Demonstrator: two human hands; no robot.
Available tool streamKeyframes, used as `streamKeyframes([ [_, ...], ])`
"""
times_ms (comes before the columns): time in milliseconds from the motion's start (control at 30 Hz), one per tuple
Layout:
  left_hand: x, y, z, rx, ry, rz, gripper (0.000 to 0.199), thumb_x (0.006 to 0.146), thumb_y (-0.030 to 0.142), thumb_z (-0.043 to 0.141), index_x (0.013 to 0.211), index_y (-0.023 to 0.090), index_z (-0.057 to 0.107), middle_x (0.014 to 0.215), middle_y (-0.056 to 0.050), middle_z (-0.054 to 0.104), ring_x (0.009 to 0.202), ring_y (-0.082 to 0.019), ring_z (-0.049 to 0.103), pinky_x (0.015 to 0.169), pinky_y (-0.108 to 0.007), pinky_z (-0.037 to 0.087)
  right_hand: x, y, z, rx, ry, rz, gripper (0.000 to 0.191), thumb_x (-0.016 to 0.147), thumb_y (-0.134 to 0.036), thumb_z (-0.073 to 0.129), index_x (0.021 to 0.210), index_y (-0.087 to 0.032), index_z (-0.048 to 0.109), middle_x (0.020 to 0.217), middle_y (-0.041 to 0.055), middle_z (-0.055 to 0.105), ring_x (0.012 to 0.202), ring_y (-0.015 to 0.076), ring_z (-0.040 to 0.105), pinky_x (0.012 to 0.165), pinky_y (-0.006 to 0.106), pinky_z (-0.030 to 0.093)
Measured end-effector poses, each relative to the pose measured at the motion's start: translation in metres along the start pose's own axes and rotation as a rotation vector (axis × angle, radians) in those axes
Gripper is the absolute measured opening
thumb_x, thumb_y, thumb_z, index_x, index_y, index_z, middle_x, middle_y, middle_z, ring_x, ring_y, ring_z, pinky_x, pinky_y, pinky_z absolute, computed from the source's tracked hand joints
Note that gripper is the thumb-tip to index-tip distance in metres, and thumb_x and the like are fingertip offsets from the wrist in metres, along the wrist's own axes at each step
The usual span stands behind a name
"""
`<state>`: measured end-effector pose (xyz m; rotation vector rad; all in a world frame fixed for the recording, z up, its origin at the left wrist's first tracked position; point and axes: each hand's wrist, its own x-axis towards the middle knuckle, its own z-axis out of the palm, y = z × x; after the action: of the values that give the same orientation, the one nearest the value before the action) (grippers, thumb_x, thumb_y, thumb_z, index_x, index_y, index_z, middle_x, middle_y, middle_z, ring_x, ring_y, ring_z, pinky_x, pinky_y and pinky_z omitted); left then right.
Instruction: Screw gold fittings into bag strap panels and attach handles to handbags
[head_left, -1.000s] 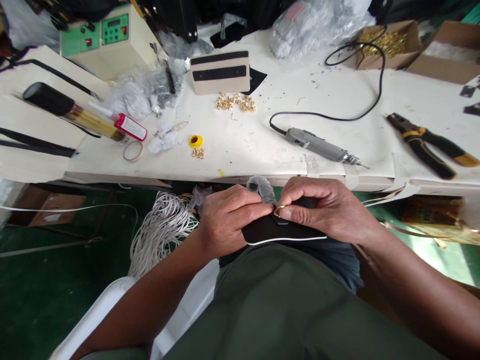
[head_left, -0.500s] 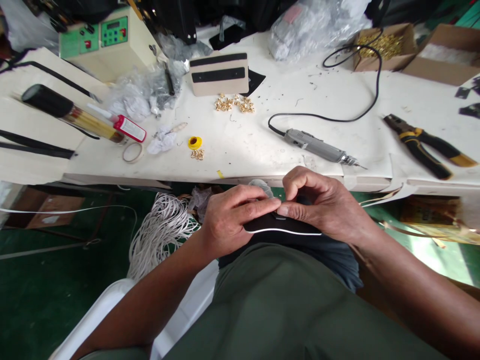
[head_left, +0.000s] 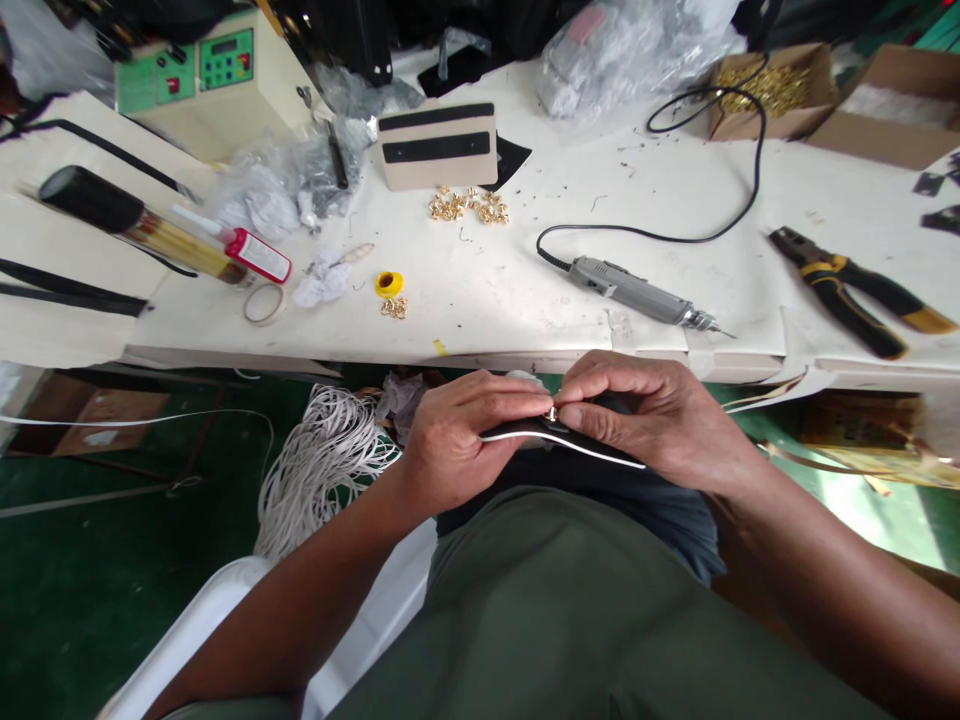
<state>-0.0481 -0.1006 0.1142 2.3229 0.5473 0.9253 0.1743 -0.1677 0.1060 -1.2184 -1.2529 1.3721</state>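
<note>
Over the lap, my left hand (head_left: 469,430) is closed on the left end of a thin black piece with a white edge (head_left: 581,447). My right hand (head_left: 637,415) pinches a small gold fitting (head_left: 552,413) between thumb and index finger, right at the piece's upper side. The fingertips of both hands nearly meet there. On the table beyond lie small gold parts (head_left: 450,207), a yellow ring (head_left: 389,284) and a beige panel with two black strips (head_left: 437,170).
A grey rotary tool (head_left: 634,290) with a black cable lies near the table's front edge (head_left: 360,357). Pliers (head_left: 847,285) are to its right. A glue bottle (head_left: 259,255) and a capped jar (head_left: 142,225) lie left. Cardboard boxes (head_left: 892,125) stand back right.
My right index finger has come down to my thumb, and the gold fitting now shows between them. The black piece has tilted, its left end higher.
</note>
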Motion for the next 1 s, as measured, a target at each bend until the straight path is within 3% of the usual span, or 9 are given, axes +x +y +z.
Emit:
streamKeyframes([
  [133,-0.001,-0.001,-0.001,-0.052,0.005,-0.037,0.027,0.088,0.003,0.075,0.109,0.02,0.076,0.102,-0.007,0.083,0.092,-0.016,0.079,0.086,-0.029,0.064,-0.001,-0.003,-0.016,-0.03,-0.134,-0.075,0.022,0.097,-0.039,0.072,0.109,-0.024,0.082,0.105,0.0075,0.074,0.094,0.0211,0.069,0.086,0.033,0.054],
  [267,-0.005,-0.001,-0.001,-0.106,0.029,-0.099,0.027,0.087,0.005,0.077,0.108,0.021,0.077,0.102,-0.008,0.084,0.094,-0.018,0.08,0.087,-0.03,0.065,-0.003,-0.004,-0.022,-0.07,-0.285,-0.174,0.06,0.075,-0.057,0.089,0.125,-0.026,0.076,0.122,0.0095,0.072,0.112,0.0293,0.068,0.1,0.039,0.053],
  [333,-0.006,0.0,0.001,-0.126,0.039,-0.123,0.027,0.087,0.006,0.078,0.108,0.022,0.078,0.103,-0.008,0.084,0.094,-0.018,0.08,0.087,-0.031,0.065,-0.005,-0.003,-0.014,-0.132,-0.174,-0.195,0.061,0.068,-0.052,0.096,0.12,-0.025,0.076,0.116,0.0092,0.074,0.106,0.0285,0.07,0.096,0.039,0.055],
  [467,-0.009,0.001,0.004,-0.168,0.068,-0.156,0.029,0.086,0.005,0.079,0.108,0.023,0.079,0.103,-0.008,0.083,0.094,-0.018,0.08,0.087,-0.031,0.066,-0.01,0.001,0.01,-0.228,0.093,-0.333,0.021,0.087,-0.03,0.084,0.106,-0.025,0.076,0.098,0.0082,0.076,0.091,0.0234,0.072,0.081,0.035,0.057],
  [633,-0.01,-0.003,0.005,-0.19,0.065,-0.32,0.016,0.087,0.012,0.078,0.1,0.02,0.081,0.1,-0.007,0.084,0.089,-0.018,0.079,0.084,-0.029,0.065,0.0,0.011,0.018,-0.325,0.144,-0.442,0.013,0.094,-0.028,0.076,0.105,-0.023,0.078,0.096,0.009,0.077,0.088,0.0222,0.071,0.08,0.034,0.054],
  [733,-0.006,-0.017,0.006,-0.206,-0.025,-0.612,0.01,0.085,0.024,0.081,0.093,0.018,0.083,0.094,-0.005,0.084,0.085,-0.02,0.079,0.08,-0.029,0.064,0.018,0.019,0.013,-0.321,0.116,-0.283,0.021,0.098,-0.038,0.069,0.09,-0.02,0.075,0.085,0.0065,0.072,0.08,0.0201,0.065,0.072,0.032,0.05],
  [833,0.005,-0.04,0.01,-0.318,-0.112,-0.89,0.02,0.08,0.033,0.084,0.093,0.018,0.083,0.096,-0.004,0.085,0.087,-0.024,0.079,0.077,-0.032,0.064,0.04,0.024,0.004,-0.292,0.072,0.02,0.036,0.095,-0.047,0.068,0.074,-0.019,0.063,0.071,0.0001,0.06,0.067,0.0155,0.054,0.061,0.028,0.042],
  [900,0.015,-0.056,0.014,-0.4,-0.124,-1.021,0.024,0.075,0.031,0.085,0.095,0.017,0.083,0.096,-0.006,0.085,0.086,-0.026,0.079,0.075,-0.034,0.064,0.056,0.027,-0.003,-0.283,0.02,0.194,0.039,0.091,-0.051,0.068,0.07,-0.019,0.059,0.064,-0.0024,0.054,0.062,0.0134,0.048,0.056,0.027,0.037],
  [1000,0.028,-0.077,0.019,-0.467,-0.104,-1.129,0.024,0.068,0.024,0.085,0.091,0.017,0.083,0.09,-0.006,0.084,0.082,-0.026,0.079,0.074,-0.034,0.063,0.077,0.032,-0.011,-0.325,-0.015,0.314,0.038,0.088,-0.052,0.067,0.071,-0.018,0.064,0.062,-0.0017,0.055,0.061,0.0139,0.048,0.054,0.026,0.037],
])
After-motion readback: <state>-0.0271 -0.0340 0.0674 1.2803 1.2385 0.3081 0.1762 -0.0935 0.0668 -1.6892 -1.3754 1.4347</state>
